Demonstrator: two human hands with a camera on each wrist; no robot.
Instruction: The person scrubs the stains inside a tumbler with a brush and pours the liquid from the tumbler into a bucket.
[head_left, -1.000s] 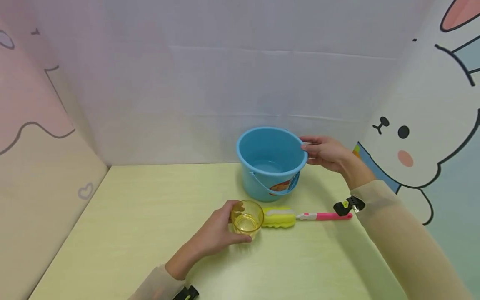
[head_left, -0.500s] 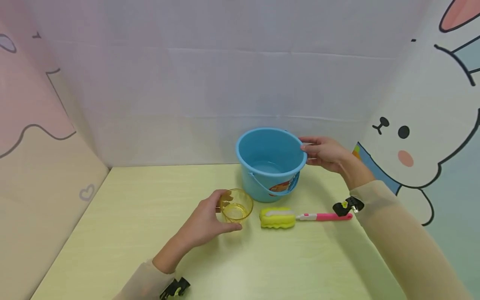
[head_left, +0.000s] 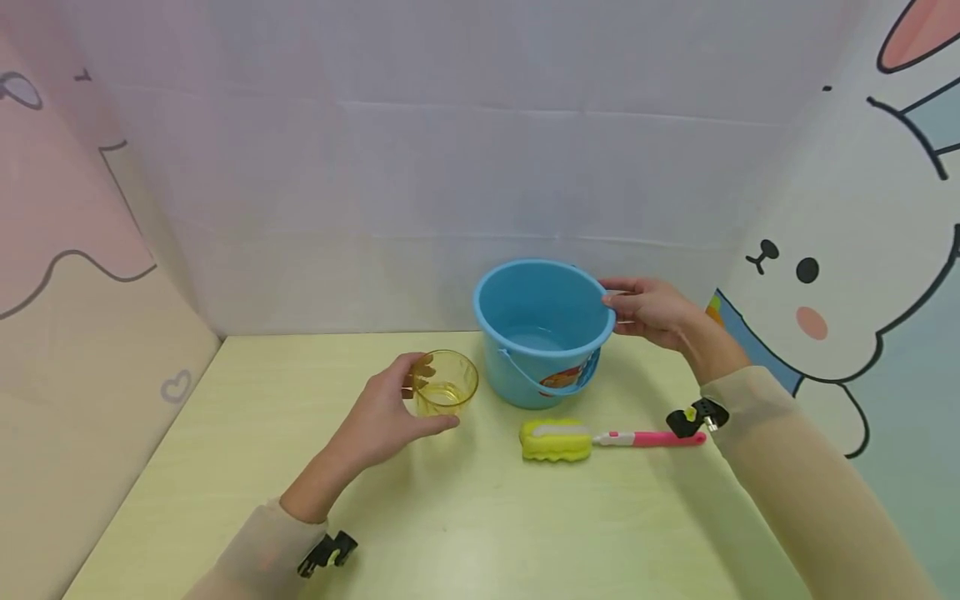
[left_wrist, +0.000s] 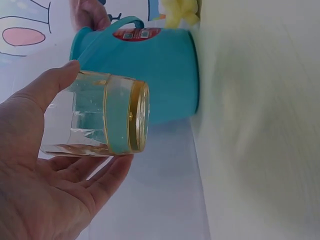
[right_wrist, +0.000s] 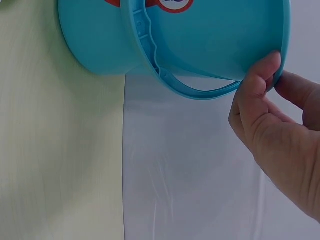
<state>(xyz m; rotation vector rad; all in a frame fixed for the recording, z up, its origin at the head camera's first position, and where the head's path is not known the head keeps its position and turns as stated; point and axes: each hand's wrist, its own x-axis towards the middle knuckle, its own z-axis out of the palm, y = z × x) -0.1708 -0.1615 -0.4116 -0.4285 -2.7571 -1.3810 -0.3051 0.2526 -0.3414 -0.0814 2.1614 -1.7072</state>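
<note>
Two grips meet our eyes: the left hand (head_left: 384, 414) curls partway round an amber-tinted, clear glass tumbler (head_left: 450, 398), thumb opposite fingers, a side hold that we judge leaves its mouth uncovered as it hangs upright just above the pale yellow-green tabletop (head_left: 465, 533); the right hand (head_left: 654, 313) pinches the rim of an upright light-blue plastic bucket (head_left: 517, 379), probably to steady it. Beyond both hands, we see a yellow sponge-headed brush with a pink-and-white handle (head_left: 612, 438) lying flat before the bucket, touching neither hand.

Pale yellow-green tabletop (head_left: 525, 525): blue bucket (head_left: 517, 383) upright near back edge; yellow-headed brush (head_left: 611, 438) lying in front.
</note>
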